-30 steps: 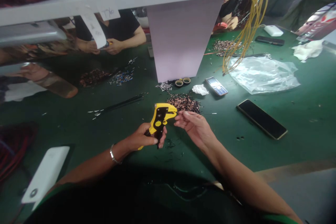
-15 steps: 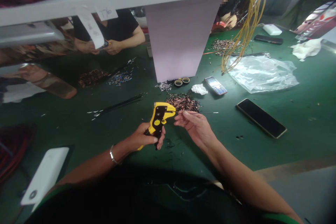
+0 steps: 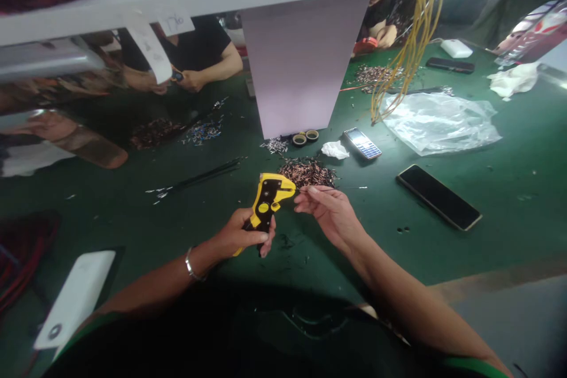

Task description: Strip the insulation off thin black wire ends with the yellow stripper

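Observation:
My left hand is wrapped round the handles of a yellow and black wire stripper. Its jaws point right, towards my other hand. A thin dark wire is pinched between the thumb and fingers of my right hand. One end of the wire meets the stripper's jaws; how deep it goes in, I cannot tell. The wire's other end, with a pale tip, sticks out to the right. Just behind both hands lies a heap of short dark and copper-coloured pieces. Small black scraps lie below the stripper.
A bundle of black wires lies left. Behind the heap are tape rolls, a crumpled tissue and a keypad phone. A smartphone and plastic bag lie right. Two co-workers' hands show beyond the white panel.
The view has shifted slightly. My left fingers on the stripper's handles have moved a little down and left. Both hands keep their hold, and the wire stays at the jaws.

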Available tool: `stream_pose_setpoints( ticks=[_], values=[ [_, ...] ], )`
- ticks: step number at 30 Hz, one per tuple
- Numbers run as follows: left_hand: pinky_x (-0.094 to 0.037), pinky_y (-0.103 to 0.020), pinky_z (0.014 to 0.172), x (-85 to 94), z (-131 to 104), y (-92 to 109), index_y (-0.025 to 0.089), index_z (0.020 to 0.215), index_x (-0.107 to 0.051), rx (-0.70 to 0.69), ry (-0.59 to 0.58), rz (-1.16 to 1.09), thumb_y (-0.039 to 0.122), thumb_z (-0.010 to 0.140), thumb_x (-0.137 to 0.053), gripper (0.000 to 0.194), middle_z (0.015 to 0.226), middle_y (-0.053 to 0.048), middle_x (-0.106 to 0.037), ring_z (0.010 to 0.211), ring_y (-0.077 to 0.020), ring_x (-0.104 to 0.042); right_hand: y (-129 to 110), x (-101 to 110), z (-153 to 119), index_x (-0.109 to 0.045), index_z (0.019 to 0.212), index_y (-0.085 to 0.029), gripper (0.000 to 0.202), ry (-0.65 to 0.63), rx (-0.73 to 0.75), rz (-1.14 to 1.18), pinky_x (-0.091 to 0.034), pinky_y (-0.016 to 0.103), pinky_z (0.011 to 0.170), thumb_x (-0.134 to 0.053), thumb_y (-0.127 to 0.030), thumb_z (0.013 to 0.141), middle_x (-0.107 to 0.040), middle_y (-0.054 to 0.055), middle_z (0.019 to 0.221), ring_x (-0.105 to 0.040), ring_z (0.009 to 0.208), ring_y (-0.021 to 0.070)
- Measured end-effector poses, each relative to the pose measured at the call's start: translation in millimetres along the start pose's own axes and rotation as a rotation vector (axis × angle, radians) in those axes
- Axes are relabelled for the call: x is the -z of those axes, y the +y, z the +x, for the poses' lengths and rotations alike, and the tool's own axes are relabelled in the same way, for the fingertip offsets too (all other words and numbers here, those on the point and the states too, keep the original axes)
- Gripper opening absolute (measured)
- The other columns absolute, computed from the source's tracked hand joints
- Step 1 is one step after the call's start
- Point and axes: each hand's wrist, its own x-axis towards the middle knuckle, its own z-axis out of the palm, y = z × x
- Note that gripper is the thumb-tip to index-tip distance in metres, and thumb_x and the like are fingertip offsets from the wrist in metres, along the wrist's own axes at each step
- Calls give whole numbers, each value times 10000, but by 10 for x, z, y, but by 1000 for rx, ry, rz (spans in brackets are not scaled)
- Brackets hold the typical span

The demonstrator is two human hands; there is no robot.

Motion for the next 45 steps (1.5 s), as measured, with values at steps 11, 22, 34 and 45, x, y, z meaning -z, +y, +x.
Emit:
stream_pose_setpoints(
  ticks=[11,22,34,45],
  values=[
    [-541,-261,460,-76,-31,-10,106,856,-612,56,39,-21,201,725,-799,247,661,-4,-620,484,-115,-595,7,-11,-2,-756,678,-169,179,-2,-2,-54,-566,277,599,-791,-322,763,-763,52,672,-668,535,137],
    [-398,-190,357,-86,-51,-31,151,801,-545,99,123,14,225,741,-771,245,427,79,-493,322,-60,-411,0,-5,13,-736,626,-172,169,27,13,-72,-486,237,486,-812,-304,699,-714,24,565,-609,470,119],
    [-499,-274,482,-42,-20,73,105,945,-627,18,16,-104,151,724,-740,252,696,-15,-616,509,-114,-561,4,34,32,-735,638,-170,158,44,24,-76,-474,250,487,-802,-290,716,-718,29,576,-617,479,126],
    [-509,-304,525,41,77,125,108,927,-598,-76,144,-58,95,712,-703,240,746,-21,-627,544,-124,-577,86,66,14,-747,655,-171,171,29,107,-219,-473,274,481,-805,-315,728,-706,24,565,-591,456,128]
  ],
)
